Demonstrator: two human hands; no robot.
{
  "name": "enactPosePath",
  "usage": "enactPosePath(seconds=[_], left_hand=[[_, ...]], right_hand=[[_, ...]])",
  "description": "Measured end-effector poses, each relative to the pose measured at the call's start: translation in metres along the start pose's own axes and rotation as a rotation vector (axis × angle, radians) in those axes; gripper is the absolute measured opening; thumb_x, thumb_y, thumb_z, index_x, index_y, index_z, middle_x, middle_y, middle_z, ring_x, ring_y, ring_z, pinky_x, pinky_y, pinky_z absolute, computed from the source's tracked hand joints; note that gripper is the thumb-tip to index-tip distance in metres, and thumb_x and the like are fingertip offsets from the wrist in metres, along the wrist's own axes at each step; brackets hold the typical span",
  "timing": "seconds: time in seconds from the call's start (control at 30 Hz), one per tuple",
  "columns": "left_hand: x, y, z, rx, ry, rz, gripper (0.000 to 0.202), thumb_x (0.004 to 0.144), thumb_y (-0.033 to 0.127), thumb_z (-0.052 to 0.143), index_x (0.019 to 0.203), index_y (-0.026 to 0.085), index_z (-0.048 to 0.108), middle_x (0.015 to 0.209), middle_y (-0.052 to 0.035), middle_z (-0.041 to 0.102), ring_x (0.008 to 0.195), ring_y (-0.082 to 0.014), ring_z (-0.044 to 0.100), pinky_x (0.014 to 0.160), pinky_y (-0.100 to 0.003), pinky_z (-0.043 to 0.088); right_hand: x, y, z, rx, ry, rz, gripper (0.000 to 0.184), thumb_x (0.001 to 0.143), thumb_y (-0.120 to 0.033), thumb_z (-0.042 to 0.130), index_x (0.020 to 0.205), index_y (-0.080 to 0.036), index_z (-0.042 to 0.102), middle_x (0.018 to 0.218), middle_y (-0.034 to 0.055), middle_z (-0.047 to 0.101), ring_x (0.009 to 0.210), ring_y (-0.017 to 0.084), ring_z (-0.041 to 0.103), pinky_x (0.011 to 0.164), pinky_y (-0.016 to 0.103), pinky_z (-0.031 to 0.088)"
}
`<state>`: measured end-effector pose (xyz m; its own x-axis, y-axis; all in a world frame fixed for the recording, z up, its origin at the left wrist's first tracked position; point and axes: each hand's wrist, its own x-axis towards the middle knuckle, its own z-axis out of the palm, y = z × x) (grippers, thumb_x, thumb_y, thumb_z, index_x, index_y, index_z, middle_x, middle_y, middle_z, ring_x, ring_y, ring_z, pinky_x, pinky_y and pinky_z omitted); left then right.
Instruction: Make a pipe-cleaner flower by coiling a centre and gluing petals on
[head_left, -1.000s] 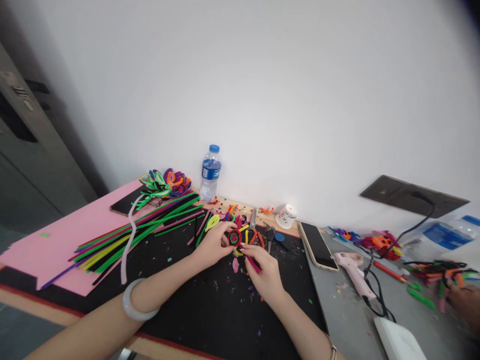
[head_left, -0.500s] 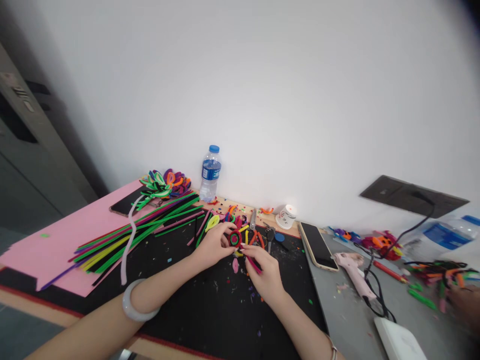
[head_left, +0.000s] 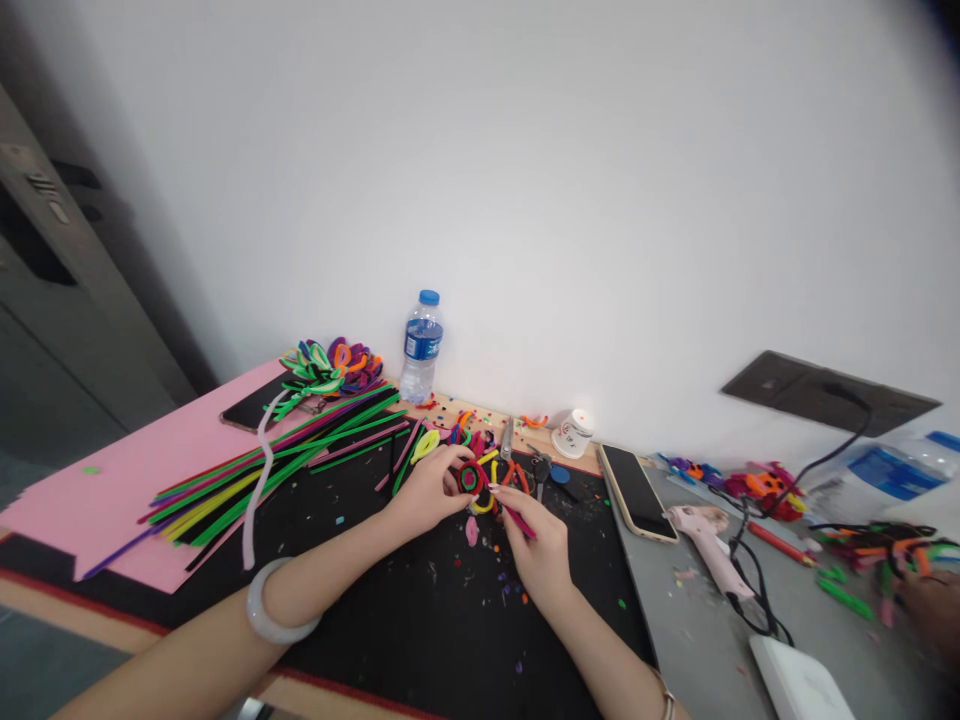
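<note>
Pinched in my left hand (head_left: 431, 492) is a small coil of pipe cleaner (head_left: 471, 478) with red, green and black rings. My right hand (head_left: 536, 535) grips a magenta pipe cleaner (head_left: 520, 521) that runs from the coil's right side into my palm. Both hands are above the black mat (head_left: 420, 630). Just past them lie a yellow pipe-cleaner loop (head_left: 426, 444), scissors (head_left: 507, 438) and bent red pieces (head_left: 523, 480). A pink oval piece (head_left: 471, 531) shows just below the coil.
Long pipe cleaners (head_left: 300, 455) lie on pink sheets (head_left: 90, 500) to the left. A water bottle (head_left: 421, 347) and a paper cup (head_left: 573, 434) stand by the wall. A phone (head_left: 637, 492) and a glue gun (head_left: 709, 550) lie right; another person's hand (head_left: 930, 600) is at far right.
My right hand has shifted slightly right and away from the coil, with the magenta pipe cleaner in it. My left hand has stayed nearly still.
</note>
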<state>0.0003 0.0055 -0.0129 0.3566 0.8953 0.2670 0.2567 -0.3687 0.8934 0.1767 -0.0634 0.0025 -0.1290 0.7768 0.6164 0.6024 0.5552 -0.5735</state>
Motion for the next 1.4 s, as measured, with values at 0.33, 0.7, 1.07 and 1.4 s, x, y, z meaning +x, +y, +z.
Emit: enactPosePath(seconds=[0.33, 0.7, 1.07, 1.4], left_hand=[[-0.001, 0.002, 0.000, -0.003, -0.042, 0.008, 0.038, 0.064, 0.015, 0.066, 0.100, 0.020, 0.052, 0.091, -0.0016, 0.054, 0.054, -0.0082, 0.058, 0.055, -0.024, 0.051], [-0.002, 0.008, -0.003, 0.080, -0.068, 0.059, 0.036, 0.067, 0.013, 0.062, 0.100, 0.021, 0.052, 0.095, -0.0018, 0.053, 0.059, -0.0100, 0.059, 0.059, -0.026, 0.050], [-0.004, 0.013, -0.003, 0.050, -0.141, 0.107, 0.031, 0.071, 0.012, 0.060, 0.099, 0.023, 0.053, 0.088, 0.0017, 0.043, 0.063, -0.0094, 0.058, 0.060, -0.023, 0.051], [-0.005, 0.016, -0.003, 0.144, -0.146, 0.159, 0.029, 0.072, 0.011, 0.058, 0.098, 0.022, 0.052, 0.092, 0.0005, 0.046, 0.063, -0.0094, 0.056, 0.063, -0.024, 0.050]], right_hand=[[-0.002, -0.002, 0.000, -0.019, 0.030, -0.010, 0.028, 0.083, -0.011, 0.048, 0.101, -0.025, 0.064, 0.098, 0.0039, 0.071, 0.088, 0.018, 0.067, 0.080, 0.031, 0.056], [-0.004, 0.002, 0.000, 0.018, 0.059, 0.092, 0.027, 0.083, -0.013, 0.048, 0.100, -0.025, 0.065, 0.097, 0.0033, 0.070, 0.085, 0.019, 0.068, 0.081, 0.033, 0.055], [-0.003, 0.003, 0.001, 0.053, 0.045, 0.107, 0.024, 0.082, -0.013, 0.051, 0.097, -0.025, 0.065, 0.095, 0.0029, 0.070, 0.087, 0.019, 0.066, 0.080, 0.032, 0.055], [-0.002, -0.002, 0.000, 0.032, 0.007, -0.039, 0.022, 0.081, -0.009, 0.053, 0.095, -0.023, 0.064, 0.096, 0.0043, 0.070, 0.089, 0.018, 0.066, 0.082, 0.031, 0.053]])
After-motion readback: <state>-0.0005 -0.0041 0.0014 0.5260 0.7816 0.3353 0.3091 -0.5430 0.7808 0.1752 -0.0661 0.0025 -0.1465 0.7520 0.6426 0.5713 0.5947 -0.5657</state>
